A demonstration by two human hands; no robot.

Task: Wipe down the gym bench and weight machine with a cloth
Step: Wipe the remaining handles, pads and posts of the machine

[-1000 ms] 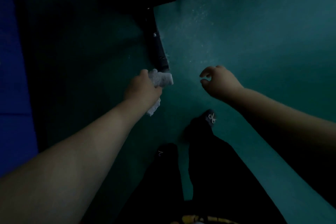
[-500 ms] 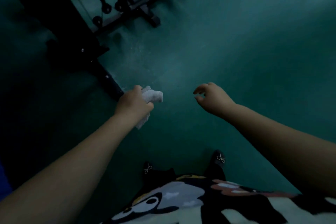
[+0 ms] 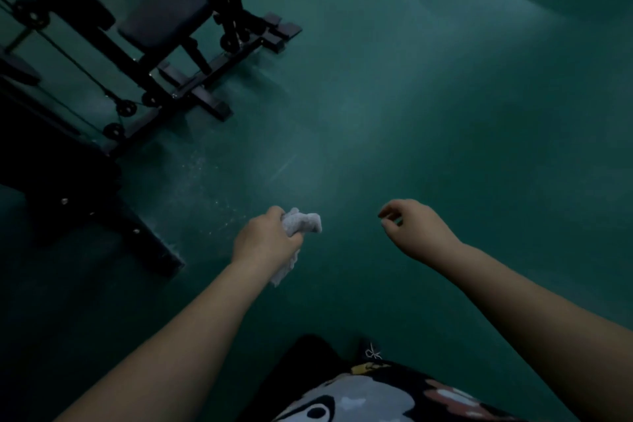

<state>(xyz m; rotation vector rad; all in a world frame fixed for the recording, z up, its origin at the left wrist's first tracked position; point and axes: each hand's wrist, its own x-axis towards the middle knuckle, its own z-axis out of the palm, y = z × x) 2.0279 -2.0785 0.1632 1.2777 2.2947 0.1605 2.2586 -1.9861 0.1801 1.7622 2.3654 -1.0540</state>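
Note:
My left hand grips a crumpled white cloth above the green floor, clear of the equipment. My right hand hangs beside it with loosely curled fingers and holds nothing. The black weight machine fills the upper left, with cables, pulleys and a dark padded seat. A black base leg of the machine's frame juts out on the floor to the left of my left hand. The room is dim.
The green floor stretches open to the right and ahead. Black frame feet of the machine stick out onto it. My dark shoe and patterned shirt show at the bottom edge.
The cloth has come away from the black base leg it touched a second ago. My view has lifted, bringing the machine's seat and pulleys into sight. My right hand stays empty.

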